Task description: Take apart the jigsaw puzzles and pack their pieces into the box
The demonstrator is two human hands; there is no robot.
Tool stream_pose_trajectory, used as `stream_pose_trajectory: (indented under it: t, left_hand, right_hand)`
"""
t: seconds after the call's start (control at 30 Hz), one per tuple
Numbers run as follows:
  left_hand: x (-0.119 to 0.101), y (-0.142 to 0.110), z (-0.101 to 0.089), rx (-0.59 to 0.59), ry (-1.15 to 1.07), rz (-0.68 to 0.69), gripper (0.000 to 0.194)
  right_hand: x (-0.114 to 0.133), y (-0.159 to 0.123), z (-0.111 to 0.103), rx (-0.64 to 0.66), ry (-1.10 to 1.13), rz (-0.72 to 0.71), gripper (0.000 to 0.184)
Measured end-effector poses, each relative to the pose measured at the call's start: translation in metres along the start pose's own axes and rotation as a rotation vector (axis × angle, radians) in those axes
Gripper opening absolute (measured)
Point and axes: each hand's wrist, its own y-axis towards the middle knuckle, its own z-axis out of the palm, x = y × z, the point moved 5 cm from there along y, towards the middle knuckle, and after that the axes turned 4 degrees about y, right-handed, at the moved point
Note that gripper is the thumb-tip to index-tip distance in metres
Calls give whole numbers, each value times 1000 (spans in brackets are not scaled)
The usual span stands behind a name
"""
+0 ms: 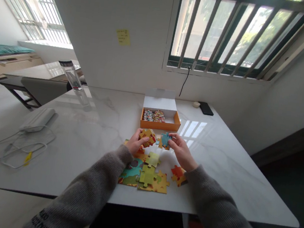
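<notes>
My left hand [136,142] is closed around a small stack of orange-yellow puzzle pieces [147,137]. To its right, my right hand [182,152] pinches a blue and yellow puzzle piece [165,140] between thumb and fingers. Below both hands lies a partly joined puzzle [154,182] in yellow, green and turquoise; my left hand and wrist hide part of its upper left. Green pieces [147,175] rest on top of it. Beside my right wrist is an orange-red piece group [178,175], partly covered by the sleeve. Just behind the hands stands an open orange box [160,125] with puzzle pieces inside.
A white device with a cable [37,119] lies on the marble-look table [84,157] at left. A clear bottle [73,76] stands at the far left edge. A black phone [206,108] and a small white object [196,104] sit at the back right, near the wall.
</notes>
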Motion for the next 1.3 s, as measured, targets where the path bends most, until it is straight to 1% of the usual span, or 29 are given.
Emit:
stream_pose_trajectory:
  t: [0.1,0.27,0.33,0.47,0.63,0.73,0.9,0.97,1.07,1.13,1.2,1.3]
  left_hand:
    - [-4,-3,0,-35,219,17,36]
    - [-19,-11,0,-142,787,113,31]
    - [-22,-12,0,-150,888,141,29]
    - [-17,-7,-6,-138,915,120,28]
    - [-11,1,-26,-166,881,86,31]
    - [-11,-2,-38,-175,848,86,32]
    - [-10,-15,-53,-217,830,81,31]
    - [-10,-18,-56,-223,807,102,29]
    - [-7,-17,-57,-162,729,132,25]
    - [-4,-16,-57,-124,693,131,26]
    - [-2,-15,-58,-115,725,117,31]
    - [-3,-17,-56,-98,838,107,45]
  right_hand:
    - [2,1,0,-27,-83,-36,31]
    - [-3,4,5,-10,-296,-50,32]
    - [-7,6,6,14,-325,-55,32]
    - [-8,10,9,83,-466,-139,25]
    - [-4,15,21,155,-628,-220,17]
    - [-2,19,36,210,-707,-241,12]
    - [-1,29,67,271,-847,-256,4]
    - [-1,33,76,278,-896,-264,3]
    - [-3,35,83,287,-931,-266,2]
    - [-6,36,86,294,-938,-262,1]
    - [-9,36,88,300,-943,-265,1]
    - [-7,35,89,290,-931,-282,2]
